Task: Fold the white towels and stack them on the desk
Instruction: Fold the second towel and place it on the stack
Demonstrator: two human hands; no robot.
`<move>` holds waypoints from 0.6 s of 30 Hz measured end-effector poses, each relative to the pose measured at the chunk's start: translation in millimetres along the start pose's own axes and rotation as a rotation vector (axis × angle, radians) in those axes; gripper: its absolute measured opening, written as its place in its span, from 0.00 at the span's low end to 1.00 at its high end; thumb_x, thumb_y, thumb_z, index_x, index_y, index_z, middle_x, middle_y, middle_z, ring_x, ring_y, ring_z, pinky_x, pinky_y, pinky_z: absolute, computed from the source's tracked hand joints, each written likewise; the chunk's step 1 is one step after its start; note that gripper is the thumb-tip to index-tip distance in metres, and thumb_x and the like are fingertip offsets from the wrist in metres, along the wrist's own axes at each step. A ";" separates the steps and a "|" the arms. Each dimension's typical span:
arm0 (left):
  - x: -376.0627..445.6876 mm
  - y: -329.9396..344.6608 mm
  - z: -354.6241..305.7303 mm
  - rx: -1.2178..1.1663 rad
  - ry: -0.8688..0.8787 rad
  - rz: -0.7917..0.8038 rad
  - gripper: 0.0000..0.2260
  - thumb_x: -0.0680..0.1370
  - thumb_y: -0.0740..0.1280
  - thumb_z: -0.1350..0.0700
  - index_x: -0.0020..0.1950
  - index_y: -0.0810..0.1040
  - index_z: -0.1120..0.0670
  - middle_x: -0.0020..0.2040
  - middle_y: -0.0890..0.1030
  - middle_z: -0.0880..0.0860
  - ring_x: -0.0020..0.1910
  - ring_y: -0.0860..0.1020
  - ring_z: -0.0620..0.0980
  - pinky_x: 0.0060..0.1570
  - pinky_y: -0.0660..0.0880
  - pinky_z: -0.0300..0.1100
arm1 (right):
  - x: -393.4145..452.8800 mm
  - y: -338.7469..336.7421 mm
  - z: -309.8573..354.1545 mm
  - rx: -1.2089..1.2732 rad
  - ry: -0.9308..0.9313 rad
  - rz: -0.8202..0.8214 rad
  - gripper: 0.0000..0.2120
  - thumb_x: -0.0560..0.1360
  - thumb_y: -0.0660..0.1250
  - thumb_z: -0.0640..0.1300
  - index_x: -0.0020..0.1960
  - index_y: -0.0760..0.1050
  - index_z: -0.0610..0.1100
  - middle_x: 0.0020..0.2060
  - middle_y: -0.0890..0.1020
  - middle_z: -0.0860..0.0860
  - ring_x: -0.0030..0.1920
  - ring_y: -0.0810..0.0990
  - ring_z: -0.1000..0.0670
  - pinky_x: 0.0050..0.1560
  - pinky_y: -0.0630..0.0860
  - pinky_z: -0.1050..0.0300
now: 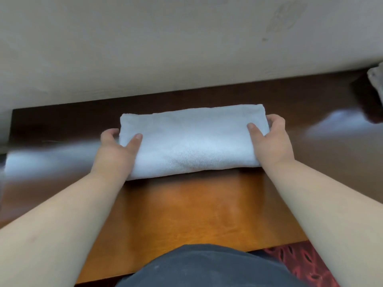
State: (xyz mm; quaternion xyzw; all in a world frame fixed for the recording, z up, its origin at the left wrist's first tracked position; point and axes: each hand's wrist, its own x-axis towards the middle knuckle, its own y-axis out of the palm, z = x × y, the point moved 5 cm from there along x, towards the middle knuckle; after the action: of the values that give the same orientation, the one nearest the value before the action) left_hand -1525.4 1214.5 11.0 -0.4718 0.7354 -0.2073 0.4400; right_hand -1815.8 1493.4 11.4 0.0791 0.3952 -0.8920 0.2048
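Left hand (116,148) and right hand (273,139) grip opposite short ends of one folded white towel (190,141). On each side the thumb lies on top of the cloth, and the fingers curl round the end and pass beneath it, so both hands have a firm hold of the towel. Whether the towel rests fully on the surface or is lifted slightly cannot be told; a thin shadow runs along its near edge.

Towel: folded into a thick oblong, long axis running left to right, rounded fold along its near edge. It lies over the wooden desk (186,220), toward the desk's far side, close to but apart from the pale wall (145,48) that rises behind it.

Desk: bright orange-brown in front of the towel, darker brown with blurred pale reflections to the towel's left and right.

Further out: beyond the towel's right end, at the desk's far right corner, a pale crumpled cloth (376,81) is partly in view. Nearer than the towel, below the desk's front edge, are the person's dark grey garment (207,268) and a red patterned carpet (306,266).
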 end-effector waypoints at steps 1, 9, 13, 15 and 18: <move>-0.4 -5.1 -5.9 -0.019 0.002 -0.014 0.34 0.73 0.68 0.35 0.73 0.58 0.44 0.61 0.74 0.51 0.48 0.77 0.53 0.51 0.74 0.51 | -1.4 -0.5 3.4 0.011 0.019 0.003 0.23 0.75 0.65 0.64 0.64 0.62 0.59 0.54 0.78 0.56 0.53 0.80 0.47 0.56 0.77 0.46; -121.6 64.5 -96.2 0.601 1.159 0.006 0.26 0.81 0.50 0.44 0.79 0.55 0.47 0.79 0.61 0.55 0.78 0.56 0.59 0.75 0.48 0.60 | -67.3 42.5 95.4 -0.440 -0.744 -0.037 0.26 0.79 0.57 0.49 0.77 0.63 0.52 0.77 0.65 0.49 0.79 0.57 0.45 0.77 0.52 0.37; -81.2 92.5 -89.6 0.883 0.973 0.168 0.31 0.78 0.36 0.35 0.80 0.41 0.43 0.82 0.45 0.51 0.80 0.41 0.55 0.74 0.39 0.63 | -35.2 68.5 76.4 -0.758 -0.547 0.231 0.29 0.82 0.45 0.58 0.82 0.50 0.54 0.82 0.52 0.51 0.81 0.45 0.47 0.78 0.42 0.37; -66.6 99.0 -90.4 0.903 0.972 0.197 0.32 0.76 0.33 0.33 0.79 0.39 0.42 0.82 0.42 0.51 0.79 0.39 0.55 0.74 0.38 0.62 | -24.4 73.4 72.2 -0.785 -0.541 0.210 0.32 0.80 0.41 0.60 0.82 0.48 0.53 0.82 0.51 0.50 0.81 0.46 0.46 0.77 0.43 0.37; -64.9 107.4 -91.9 0.940 0.965 0.309 0.34 0.74 0.32 0.32 0.78 0.35 0.42 0.81 0.39 0.50 0.79 0.36 0.54 0.73 0.35 0.60 | -23.0 82.5 73.0 -0.826 -0.542 0.258 0.34 0.77 0.37 0.62 0.82 0.46 0.53 0.82 0.50 0.50 0.81 0.45 0.46 0.77 0.43 0.37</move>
State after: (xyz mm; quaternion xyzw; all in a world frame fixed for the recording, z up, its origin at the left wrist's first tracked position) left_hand -1646.9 1311.5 11.4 0.0242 0.7398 -0.6258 0.2458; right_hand -1758.2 1396.6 12.1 -0.1946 0.6345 -0.6171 0.4228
